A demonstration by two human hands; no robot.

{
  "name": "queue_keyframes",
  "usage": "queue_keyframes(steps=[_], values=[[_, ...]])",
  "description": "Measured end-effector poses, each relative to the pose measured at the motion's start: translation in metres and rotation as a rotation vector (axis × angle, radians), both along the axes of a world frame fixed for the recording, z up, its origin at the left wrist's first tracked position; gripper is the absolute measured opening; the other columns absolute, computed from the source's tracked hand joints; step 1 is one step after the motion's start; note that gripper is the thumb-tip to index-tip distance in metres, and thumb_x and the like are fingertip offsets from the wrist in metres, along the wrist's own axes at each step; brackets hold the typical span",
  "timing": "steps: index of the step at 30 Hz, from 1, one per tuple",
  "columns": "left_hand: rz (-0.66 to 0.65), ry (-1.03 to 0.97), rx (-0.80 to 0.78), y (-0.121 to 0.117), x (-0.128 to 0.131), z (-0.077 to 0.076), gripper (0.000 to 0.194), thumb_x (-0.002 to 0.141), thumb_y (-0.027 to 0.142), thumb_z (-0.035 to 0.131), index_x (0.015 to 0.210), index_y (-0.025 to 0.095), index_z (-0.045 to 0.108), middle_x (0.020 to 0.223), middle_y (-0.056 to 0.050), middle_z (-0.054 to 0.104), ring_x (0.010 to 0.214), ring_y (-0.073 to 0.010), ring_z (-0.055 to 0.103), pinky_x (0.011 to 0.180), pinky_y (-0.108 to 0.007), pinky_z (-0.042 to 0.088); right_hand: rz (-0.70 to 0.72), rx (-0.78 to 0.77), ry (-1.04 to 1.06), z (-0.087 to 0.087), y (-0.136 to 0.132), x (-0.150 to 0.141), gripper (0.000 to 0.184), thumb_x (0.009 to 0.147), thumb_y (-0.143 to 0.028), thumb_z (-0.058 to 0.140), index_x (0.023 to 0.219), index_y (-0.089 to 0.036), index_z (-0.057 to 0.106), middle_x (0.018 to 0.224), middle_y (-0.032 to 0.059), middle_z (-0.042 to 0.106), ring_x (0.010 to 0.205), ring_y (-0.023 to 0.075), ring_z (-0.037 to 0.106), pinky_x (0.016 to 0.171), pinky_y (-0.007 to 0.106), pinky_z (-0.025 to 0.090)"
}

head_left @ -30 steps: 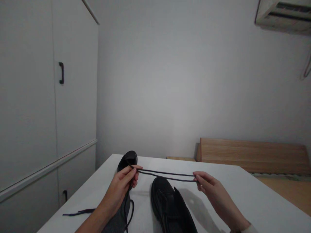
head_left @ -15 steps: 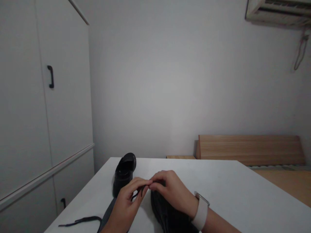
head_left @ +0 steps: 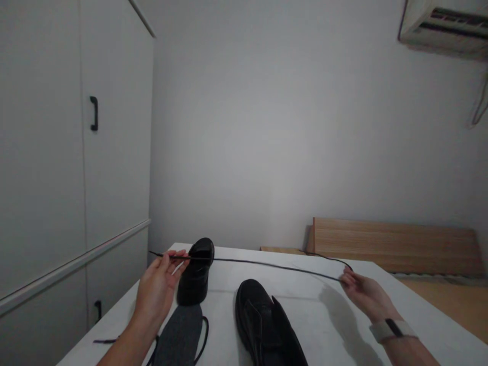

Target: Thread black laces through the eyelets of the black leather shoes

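Observation:
A thin black shoelace (head_left: 263,263) is stretched sideways above the table between my two hands. My left hand (head_left: 156,290) pinches it near one end, whose tip sticks out to the left. At the other side my right hand (head_left: 364,295), with a pale band on the wrist, is closed on the lace, and a loose tail curves up beyond the fingers. Below the lace stands a black shoe (head_left: 253,310) without visible lacing. A second black shoe (head_left: 192,287) sits farther back, behind the lace. Near my left forearm lies a grey insole (head_left: 181,338).
Another dark lace (head_left: 206,330) lies around the insole on the white table (head_left: 320,330). A white cabinet (head_left: 114,168) stands at the left. Beyond the table on the right is a wooden headboard (head_left: 392,244), and an air conditioner (head_left: 438,40) hangs above.
My hands were together over the near shoe; they have moved widely apart, drawing the shoelace out between them. The near shoe and the insole are now uncovered.

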State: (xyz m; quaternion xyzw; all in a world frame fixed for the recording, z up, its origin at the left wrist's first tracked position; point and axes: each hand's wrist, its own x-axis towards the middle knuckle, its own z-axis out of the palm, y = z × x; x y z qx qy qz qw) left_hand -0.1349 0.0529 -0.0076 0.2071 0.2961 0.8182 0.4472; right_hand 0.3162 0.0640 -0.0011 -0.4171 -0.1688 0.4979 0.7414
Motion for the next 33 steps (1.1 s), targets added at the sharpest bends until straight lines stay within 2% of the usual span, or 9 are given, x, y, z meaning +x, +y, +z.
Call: queue_keyframes(steps=[6, 11, 14, 17, 20, 24, 28, 30, 33], values=[[0.082, -0.061, -0.048, 0.01, -0.02, -0.004, 0.032, 0.094, 0.001, 0.04, 0.078, 0.012, 0.066, 0.061, 0.001, 0.062, 0.055, -0.0065, 0.06, 0.061, -0.015, 0.055, -0.284, -0.041, 0.084, -0.034, -0.001, 0.051, 0.024, 0.1, -0.029, 0.055, 0.08, -0.015, 0.054, 0.058, -0.0115, 0.039, 0.036, 0.002, 0.026, 0.032, 0.014, 0.025], [0.118, 0.018, -0.075, 0.011, -0.019, -0.007, 0.026, 0.091, 0.003, 0.044, 0.079, 0.015, 0.062, 0.075, -0.005, 0.071, 0.075, -0.0134, 0.069, 0.081, -0.028, 0.057, -0.358, 0.058, -0.054, -0.046, 0.006, 0.042, 0.024, 0.101, -0.034, 0.048, 0.083, -0.019, 0.052, 0.053, -0.0135, 0.027, 0.034, 0.0036, 0.021, 0.031, 0.014, 0.018], [0.129, 0.12, -0.047, 0.007, -0.01, -0.007, 0.017, 0.09, 0.01, 0.05, 0.077, 0.017, 0.059, 0.079, -0.005, 0.072, 0.082, -0.0166, 0.07, 0.084, -0.033, 0.056, -0.235, 0.114, -0.207, -0.048, 0.005, 0.017, 0.026, 0.094, -0.043, 0.055, 0.088, -0.019, 0.06, 0.049, -0.0129, 0.029, 0.035, 0.0048, 0.022, 0.03, 0.014, 0.018], [0.09, 0.25, -0.019, -0.001, 0.006, -0.01, 0.003, 0.083, 0.018, 0.064, 0.083, 0.016, 0.065, 0.08, -0.003, 0.07, 0.067, -0.0122, 0.063, 0.066, -0.022, 0.052, -0.02, 0.162, -0.343, -0.046, -0.002, -0.015, 0.035, 0.072, -0.043, 0.078, 0.088, -0.012, 0.071, 0.059, -0.0039, 0.052, 0.046, 0.0078, 0.044, 0.038, 0.017, 0.037], [-0.003, 0.501, -0.022, -0.014, 0.027, -0.015, 0.022, 0.074, 0.029, 0.076, 0.088, 0.014, 0.073, 0.069, 0.001, 0.064, 0.055, -0.01, 0.05, 0.048, -0.018, 0.038, 0.147, 0.204, -0.436, -0.042, -0.012, -0.049, 0.052, 0.055, -0.038, 0.09, 0.097, -0.012, 0.075, 0.081, 0.0036, 0.065, 0.057, 0.0106, 0.052, 0.045, 0.021, 0.042], [-0.106, 1.07, 0.053, -0.034, 0.057, -0.022, 0.029, 0.083, 0.041, 0.063, 0.091, 0.017, 0.077, 0.067, -0.002, 0.065, 0.063, -0.0168, 0.057, 0.06, -0.024, 0.044, 0.367, 0.19, -0.616, -0.041, -0.026, -0.088, 0.062, 0.067, -0.059, 0.08, 0.113, -0.018, 0.072, 0.062, -0.0049, 0.05, 0.045, 0.0051, 0.03, 0.041, 0.019, 0.02], [-0.28, 1.364, 0.117, -0.045, 0.073, -0.028, 0.028, 0.092, 0.035, 0.052, 0.095, 0.022, 0.076, 0.091, -0.007, 0.075, 0.083, -0.0217, 0.067, 0.076, -0.027, 0.048, 0.427, 0.093, -0.829, -0.049, -0.032, -0.108, 0.068, 0.065, -0.077, 0.069, 0.092, -0.015, 0.077, 0.047, -0.0099, 0.025, 0.043, 0.0064, 0.022, 0.042, 0.021, 0.012], [-0.292, 1.433, 0.108, -0.047, 0.074, -0.03, 0.027, 0.093, 0.033, 0.05, 0.097, 0.023, 0.074, 0.093, -0.007, 0.076, 0.085, -0.0222, 0.068, 0.076, -0.027, 0.047, 0.461, 0.094, -0.838, -0.053, -0.031, -0.112, 0.066, 0.064, -0.078, 0.068, 0.082, -0.015, 0.075, 0.046, -0.009, 0.029, 0.041, 0.0059, 0.023, 0.041, 0.021, 0.014], [-0.282, 1.479, 0.072, -0.045, 0.073, -0.034, 0.027, 0.093, 0.033, 0.048, 0.092, 0.021, 0.072, 0.086, -0.006, 0.075, 0.078, -0.0212, 0.067, 0.069, -0.027, 0.045, 0.5, 0.134, -0.78, -0.057, -0.029, -0.113, 0.06, 0.067, -0.075, 0.069, 0.078, -0.016, 0.072, 0.058, -0.0025, 0.052, 0.043, 0.0065, 0.035, 0.04, 0.021, 0.025]])
